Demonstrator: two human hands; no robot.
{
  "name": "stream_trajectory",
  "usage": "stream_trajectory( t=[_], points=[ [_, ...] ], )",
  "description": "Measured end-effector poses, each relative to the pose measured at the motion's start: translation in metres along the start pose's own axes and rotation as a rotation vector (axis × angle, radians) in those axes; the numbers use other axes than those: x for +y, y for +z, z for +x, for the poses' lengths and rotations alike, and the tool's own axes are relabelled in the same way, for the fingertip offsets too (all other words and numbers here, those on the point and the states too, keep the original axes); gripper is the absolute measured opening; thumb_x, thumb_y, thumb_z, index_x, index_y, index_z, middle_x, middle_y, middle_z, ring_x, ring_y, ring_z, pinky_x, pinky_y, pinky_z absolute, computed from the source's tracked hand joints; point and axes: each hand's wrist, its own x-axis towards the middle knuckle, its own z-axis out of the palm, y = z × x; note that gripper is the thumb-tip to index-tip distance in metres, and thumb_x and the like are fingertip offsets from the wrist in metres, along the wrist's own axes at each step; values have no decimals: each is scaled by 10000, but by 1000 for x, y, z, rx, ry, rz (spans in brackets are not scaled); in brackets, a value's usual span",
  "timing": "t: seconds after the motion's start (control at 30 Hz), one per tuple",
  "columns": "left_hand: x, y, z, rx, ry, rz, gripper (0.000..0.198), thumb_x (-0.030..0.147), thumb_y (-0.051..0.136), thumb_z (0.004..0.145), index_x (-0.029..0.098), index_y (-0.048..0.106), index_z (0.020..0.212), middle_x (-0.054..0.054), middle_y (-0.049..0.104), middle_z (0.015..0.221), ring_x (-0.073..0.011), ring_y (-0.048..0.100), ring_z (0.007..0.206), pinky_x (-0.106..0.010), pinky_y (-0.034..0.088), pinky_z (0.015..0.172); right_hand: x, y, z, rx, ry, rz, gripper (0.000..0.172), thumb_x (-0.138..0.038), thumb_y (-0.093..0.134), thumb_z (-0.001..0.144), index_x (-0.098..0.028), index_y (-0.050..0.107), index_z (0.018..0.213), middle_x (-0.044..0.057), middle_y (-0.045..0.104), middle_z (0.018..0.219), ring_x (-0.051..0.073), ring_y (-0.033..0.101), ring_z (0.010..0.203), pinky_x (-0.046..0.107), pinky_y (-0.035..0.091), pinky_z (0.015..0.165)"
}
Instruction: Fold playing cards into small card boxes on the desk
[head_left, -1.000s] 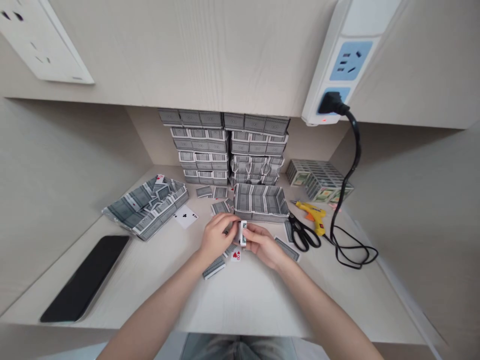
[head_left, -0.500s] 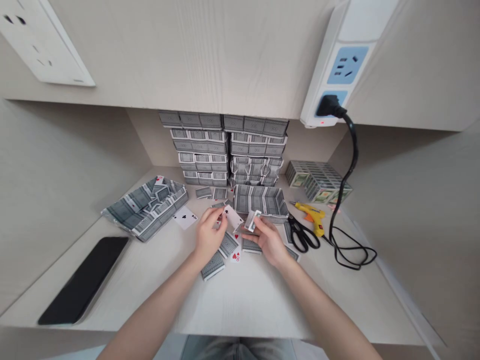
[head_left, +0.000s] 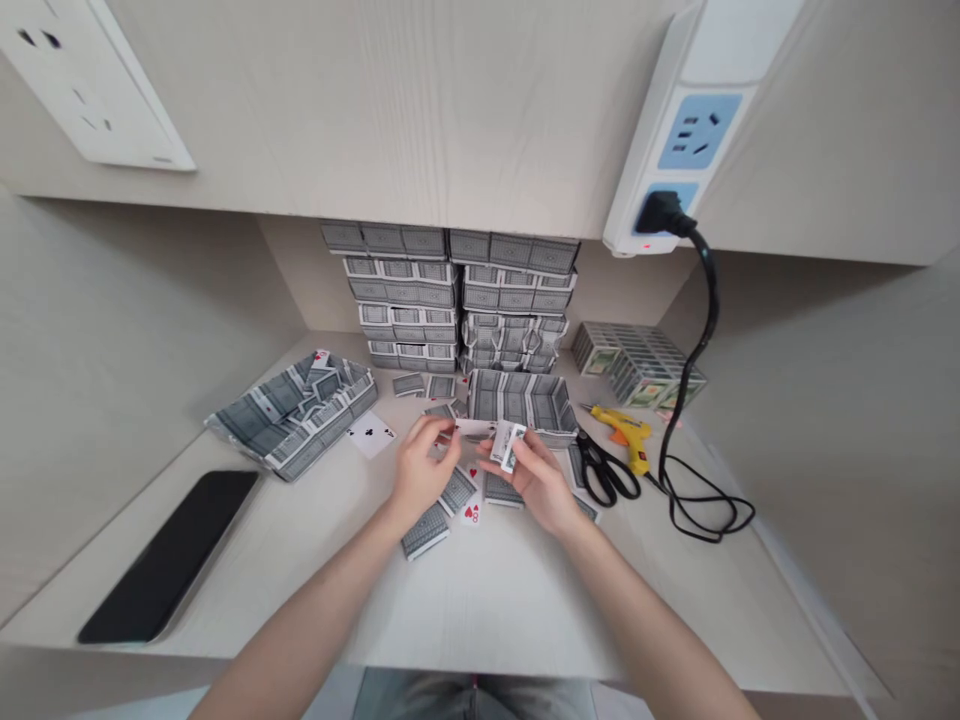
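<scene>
Between thumb and fingers, my left hand (head_left: 426,462) pinches the end of a playing card (head_left: 474,427), which is seen nearly edge-on. My right hand (head_left: 536,475) grips a folded card piece (head_left: 508,447) with white edges, close to that card's right end. Just behind the hands is an open box made of cards (head_left: 555,405). Below them lie folded grey-backed cards (head_left: 426,530) and a red eight of hearts (head_left: 472,512). An ace of clubs (head_left: 370,434) lies left of my left hand.
A card tray (head_left: 322,430) with loose pieces and a black phone (head_left: 172,555) are at left. Stacked card boxes (head_left: 409,290) stand behind. Black scissors (head_left: 606,472), a yellow glue gun (head_left: 624,430) and a black cable (head_left: 705,300) are at right.
The card in my left hand has tilted from showing its face to nearly edge-on. The folded piece in my right hand has turned and shifted slightly.
</scene>
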Motion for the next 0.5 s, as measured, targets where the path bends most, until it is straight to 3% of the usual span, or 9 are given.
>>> stream_trajectory(
  t=[0.23,0.5],
  points=[
    [8,6,-11,-257,152,10,116,184,570,713,186,532,823,-47,542,924,-152,543,862,-285,468,740,1,-6,2,83,-45,-162,295,-319,670,663,-250,547,921,5,614,865,183,578,833,314,447,723],
    [15,3,-13,-317,205,0,17,174,532,737,176,522,723,-81,451,1227,-111,575,751,-284,491,723,-1,-5,0,35,-47,-287,352,-302,678,658,-236,541,976,19,592,905,159,543,834,265,414,715]
  ],
)
